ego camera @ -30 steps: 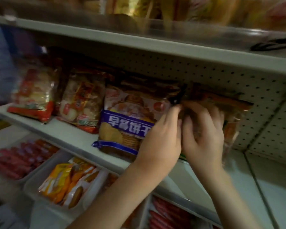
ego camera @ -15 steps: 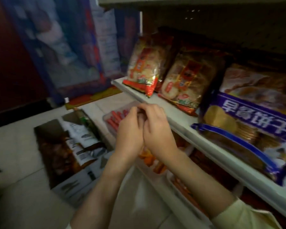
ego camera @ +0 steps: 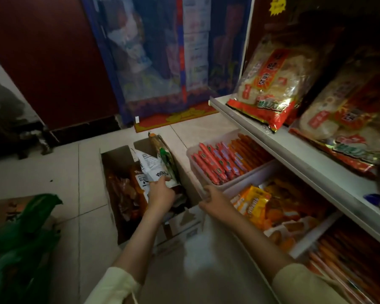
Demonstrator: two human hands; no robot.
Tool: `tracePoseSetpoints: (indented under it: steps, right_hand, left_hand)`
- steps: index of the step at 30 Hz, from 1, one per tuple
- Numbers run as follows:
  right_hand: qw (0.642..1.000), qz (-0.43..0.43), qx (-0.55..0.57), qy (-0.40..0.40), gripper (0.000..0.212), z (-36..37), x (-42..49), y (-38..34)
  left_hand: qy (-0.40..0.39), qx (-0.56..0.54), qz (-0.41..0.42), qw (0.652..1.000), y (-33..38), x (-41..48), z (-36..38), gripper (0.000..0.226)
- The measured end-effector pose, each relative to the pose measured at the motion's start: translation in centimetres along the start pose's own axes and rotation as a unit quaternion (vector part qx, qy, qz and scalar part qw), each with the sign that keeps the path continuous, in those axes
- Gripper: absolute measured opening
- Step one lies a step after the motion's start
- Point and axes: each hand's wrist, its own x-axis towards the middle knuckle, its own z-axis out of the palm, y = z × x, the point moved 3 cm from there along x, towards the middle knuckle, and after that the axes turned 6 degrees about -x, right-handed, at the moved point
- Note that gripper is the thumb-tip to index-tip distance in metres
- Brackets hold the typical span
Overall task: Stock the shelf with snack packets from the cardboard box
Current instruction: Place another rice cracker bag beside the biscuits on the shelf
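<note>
While the left hand [ego camera: 161, 194] gripped a white printed snack packet [ego camera: 150, 166] standing in the open brown cardboard box [ego camera: 119, 185], the right hand [ego camera: 215, 201], fingers spread, rested on the box's near-right edge, below the white metal shelf [ego camera: 294, 154].

An open brown cardboard box [ego camera: 119, 194] sits on the floor directly beneath the left hand [ego camera: 161, 195], with a white printed snack packet [ego camera: 150, 168] standing in it just beyond that hand's fingertips. The right hand [ego camera: 215, 201] rests at the box's right edge, with clear plastic trays of red sausage sticks [ego camera: 219, 163] and orange snack bags [ego camera: 253, 202] just to its right. Above and right of both hands, a white metal shelf [ego camera: 272, 141] carries large clear bags of rice crackers [ego camera: 274, 82], and a crumpled green plastic bag [ego camera: 24, 233] lies well left of the left hand.
</note>
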Motion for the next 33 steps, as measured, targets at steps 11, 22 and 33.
tracePoseSetpoints:
  steps: [11, 22, 33]
  right_hand:
    - [0.997, -0.017, -0.079, -0.016, 0.046, 1.5, 5.5, -3.1]
    - [0.991, -0.064, 0.090, 0.077, 0.048, 0.3, 6.3, -4.3]
    - [0.977, -0.032, 0.079, 0.195, 0.054, -0.4, 6.3, -8.9]
  left_hand:
    - [-0.019, 0.009, 0.054, 0.998, 1.4, 8.8, 1.6, 0.032]
    - [-0.017, -0.065, 0.108, 0.992, 4.2, 7.4, -1.4, 0.053]
    - [-0.124, -0.237, 0.122, 0.956, 10.0, 1.9, -7.3, 0.052]
